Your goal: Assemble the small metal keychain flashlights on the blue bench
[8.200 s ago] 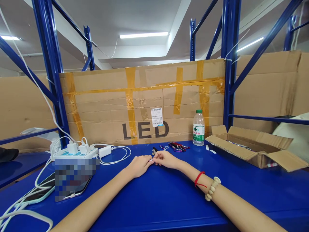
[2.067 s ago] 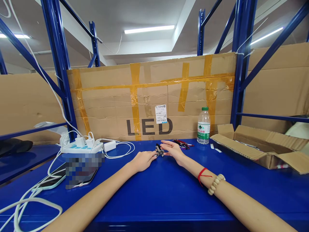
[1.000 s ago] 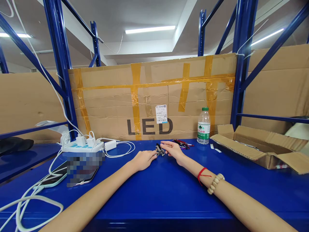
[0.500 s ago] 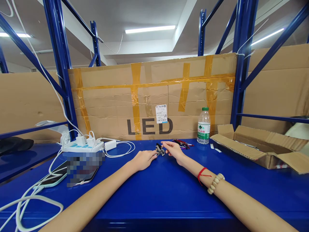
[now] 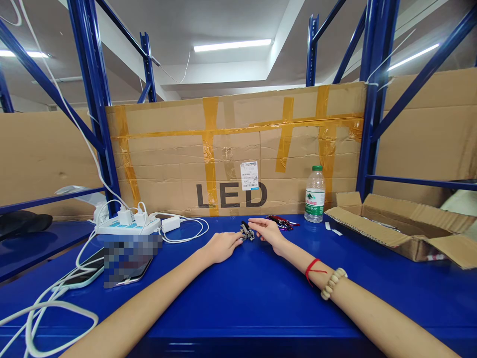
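Note:
Both my hands rest on the blue table (image 5: pixel 261 298) and meet at a small dark metal object (image 5: pixel 246 232), too small to make out. My left hand (image 5: pixel 220 246) lies knuckles up with its fingertips pinched on the object's near end. My right hand (image 5: pixel 267 231) is turned palm inward with its fingers curled round the object's right side. A red string and a bead bracelet (image 5: pixel 333 283) sit on my right wrist. A small heap of red and purple clips (image 5: pixel 279 222) lies just behind my right hand.
A water bottle (image 5: pixel 314 195) stands at the back by a taped cardboard sheet marked LED (image 5: pixel 231 195). An open cardboard box (image 5: pixel 402 226) is at the right. A power strip with chargers (image 5: pixel 128 226), white cables (image 5: pixel 48 318) and a phone (image 5: pixel 80 276) fill the left.
Since 8.2 s ago the view has shifted a little and my right hand has opened from a pinch to a loose curl. Over the last second nothing has visibly moved.

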Action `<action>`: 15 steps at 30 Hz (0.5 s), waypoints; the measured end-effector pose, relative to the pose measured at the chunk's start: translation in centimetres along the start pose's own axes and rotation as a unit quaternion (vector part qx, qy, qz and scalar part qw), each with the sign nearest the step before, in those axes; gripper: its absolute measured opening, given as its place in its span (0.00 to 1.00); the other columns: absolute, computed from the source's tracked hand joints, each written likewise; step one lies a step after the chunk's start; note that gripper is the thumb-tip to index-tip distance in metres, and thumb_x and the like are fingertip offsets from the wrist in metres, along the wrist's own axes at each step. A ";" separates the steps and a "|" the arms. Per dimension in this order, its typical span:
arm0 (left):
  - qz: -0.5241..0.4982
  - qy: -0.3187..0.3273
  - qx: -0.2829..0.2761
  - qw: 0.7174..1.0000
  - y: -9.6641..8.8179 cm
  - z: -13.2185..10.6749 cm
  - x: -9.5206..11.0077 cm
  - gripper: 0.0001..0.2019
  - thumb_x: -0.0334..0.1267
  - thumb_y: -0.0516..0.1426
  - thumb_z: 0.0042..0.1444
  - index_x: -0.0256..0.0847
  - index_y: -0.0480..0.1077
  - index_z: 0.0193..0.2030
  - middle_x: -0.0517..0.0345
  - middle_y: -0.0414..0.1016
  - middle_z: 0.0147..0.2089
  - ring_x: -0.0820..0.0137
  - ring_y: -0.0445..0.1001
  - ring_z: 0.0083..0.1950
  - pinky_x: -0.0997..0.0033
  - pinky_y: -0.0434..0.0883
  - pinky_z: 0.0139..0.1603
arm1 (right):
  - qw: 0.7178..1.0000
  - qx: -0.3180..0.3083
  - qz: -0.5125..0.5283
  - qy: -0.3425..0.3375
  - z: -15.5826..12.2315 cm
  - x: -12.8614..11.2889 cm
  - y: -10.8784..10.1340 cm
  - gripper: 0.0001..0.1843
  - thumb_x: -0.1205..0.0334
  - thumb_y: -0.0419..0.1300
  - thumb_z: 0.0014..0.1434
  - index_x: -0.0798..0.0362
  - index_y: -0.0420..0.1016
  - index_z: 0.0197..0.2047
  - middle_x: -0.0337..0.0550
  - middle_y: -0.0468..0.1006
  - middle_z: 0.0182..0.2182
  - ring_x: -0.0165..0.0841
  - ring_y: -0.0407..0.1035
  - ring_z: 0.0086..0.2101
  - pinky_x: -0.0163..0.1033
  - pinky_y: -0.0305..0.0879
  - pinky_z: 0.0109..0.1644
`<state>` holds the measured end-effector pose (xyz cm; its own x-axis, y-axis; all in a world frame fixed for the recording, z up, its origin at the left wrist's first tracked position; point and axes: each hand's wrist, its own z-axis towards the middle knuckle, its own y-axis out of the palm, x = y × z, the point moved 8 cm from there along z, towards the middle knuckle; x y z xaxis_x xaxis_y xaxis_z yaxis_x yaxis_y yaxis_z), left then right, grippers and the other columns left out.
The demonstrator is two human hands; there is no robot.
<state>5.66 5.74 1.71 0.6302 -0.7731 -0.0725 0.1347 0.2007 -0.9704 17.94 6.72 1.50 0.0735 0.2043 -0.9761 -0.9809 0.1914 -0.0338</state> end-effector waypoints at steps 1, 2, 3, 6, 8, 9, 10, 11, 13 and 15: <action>0.000 -0.001 0.000 1.000 0.0 0.0 0.0 0.14 0.41 0.37 0.61 0.47 0.58 0.47 0.57 0.70 0.45 0.64 0.69 0.45 0.69 0.66 0.38 | 1.000 -0.001 -0.002 -0.001 0.0 -0.1 0.0 0.13 0.63 0.61 0.44 0.56 0.75 0.35 0.33 0.66 0.14 0.19 0.56 0.15 0.24 0.49 0.15; 0.000 -0.002 -0.001 1.000 0.0 0.0 0.0 0.14 0.42 0.37 0.61 0.47 0.58 0.47 0.57 0.70 0.45 0.64 0.69 0.45 0.69 0.66 0.38 | 1.000 -0.002 -0.003 -0.002 0.0 -0.1 0.0 0.13 0.63 0.61 0.44 0.56 0.75 0.35 0.33 0.65 0.14 0.19 0.55 0.15 0.24 0.49 0.15; 0.000 -0.002 -0.001 1.000 0.0 0.0 0.0 0.14 0.42 0.37 0.61 0.47 0.58 0.46 0.57 0.70 0.45 0.64 0.69 0.45 0.70 0.66 0.37 | 1.000 -0.002 -0.003 -0.003 0.0 -0.1 0.0 0.13 0.62 0.61 0.43 0.56 0.75 0.35 0.32 0.65 0.13 0.20 0.55 0.15 0.25 0.49 0.15; -0.001 -0.005 -0.005 1.000 -0.1 0.0 0.0 0.14 0.42 0.37 0.61 0.47 0.58 0.46 0.57 0.70 0.45 0.65 0.70 0.44 0.70 0.66 0.37 | 1.000 0.000 0.002 -0.004 0.0 -0.1 0.1 0.14 0.58 0.62 0.43 0.56 0.75 0.33 0.32 0.64 0.14 0.20 0.54 0.15 0.26 0.49 0.15; -0.003 -0.006 -0.005 1.000 -0.2 0.0 0.1 0.13 0.41 0.38 0.61 0.47 0.59 0.46 0.57 0.70 0.45 0.65 0.69 0.44 0.70 0.66 0.37 | 1.000 0.001 0.004 -0.007 0.1 0.0 0.1 0.15 0.53 0.61 0.42 0.56 0.74 0.30 0.32 0.64 0.14 0.20 0.54 0.15 0.26 0.48 0.15; -0.003 -0.005 -0.005 1.000 -0.3 -0.1 0.2 0.13 0.41 0.38 0.61 0.47 0.59 0.46 0.57 0.70 0.45 0.65 0.69 0.44 0.70 0.66 0.37 | 1.000 0.001 0.003 -0.009 0.1 0.0 0.1 0.16 0.51 0.61 0.42 0.56 0.74 0.29 0.32 0.63 0.14 0.20 0.53 0.14 0.27 0.48 0.15; -0.002 -0.005 -0.005 1.000 -0.3 -0.1 0.2 0.13 0.41 0.38 0.61 0.46 0.59 0.45 0.57 0.70 0.44 0.65 0.70 0.44 0.70 0.66 0.37 | 1.000 0.000 0.003 -0.011 0.2 0.0 0.1 0.17 0.49 0.60 0.42 0.56 0.73 0.28 0.32 0.63 0.15 0.20 0.53 0.14 0.27 0.47 0.15; 0.000 -0.005 -0.006 1.000 -0.3 -0.1 0.2 0.13 0.41 0.38 0.61 0.46 0.59 0.45 0.57 0.70 0.43 0.65 0.70 0.44 0.70 0.66 0.37 | 1.000 0.000 0.004 -0.012 0.2 0.0 0.1 0.18 0.48 0.60 0.41 0.56 0.72 0.27 0.32 0.62 0.15 0.20 0.53 0.14 0.27 0.47 0.15; 0.005 -0.005 -0.008 1.000 -0.3 -0.1 0.2 0.13 0.41 0.38 0.61 0.45 0.60 0.44 0.56 0.70 0.43 0.64 0.70 0.43 0.70 0.66 0.36 | 1.000 -0.001 0.008 -0.016 0.2 -0.1 0.1 0.19 0.46 0.60 0.41 0.56 0.70 0.24 0.32 0.62 0.16 0.19 0.53 0.14 0.27 0.46 0.15; 0.007 -0.006 -0.007 1.000 -0.4 -0.1 0.2 0.14 0.41 0.38 0.60 0.45 0.60 0.44 0.56 0.71 0.42 0.64 0.70 0.43 0.70 0.66 0.35 | 1.000 -0.001 0.014 -0.020 0.1 -0.3 0.1 0.20 0.45 0.59 0.41 0.56 0.67 0.21 0.32 0.61 0.16 0.19 0.53 0.14 0.27 0.46 0.15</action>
<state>5.69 5.41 2.04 0.6403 -0.7637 -0.0826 0.1152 0.2018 -0.9726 17.84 6.81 1.81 0.0541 0.2484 -0.9671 -0.9830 0.1835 -0.0078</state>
